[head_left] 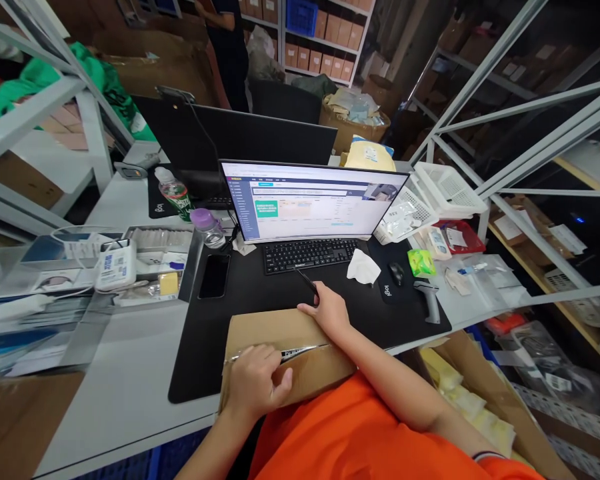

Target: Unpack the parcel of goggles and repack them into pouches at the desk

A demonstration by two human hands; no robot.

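Observation:
A brown cardboard box lies at the front edge of the black desk mat, against my orange shirt. Its top has a slit along the taped seam, and dark printing shows at the gap. My left hand rests on the near left of the box, fingers curled over the flap at the seam and thumb apart. Over the box's far right side, my right hand grips a slim black pen-like tool, its tip pointing toward the keyboard. Whether it is a pen or a knife I cannot make out.
Behind the keyboard stands a lit monitor. A phone, a purple-capped jar and a bottle are at left. Crumpled tissue, a mouse and a barcode scanner lie at right. A person stands beyond.

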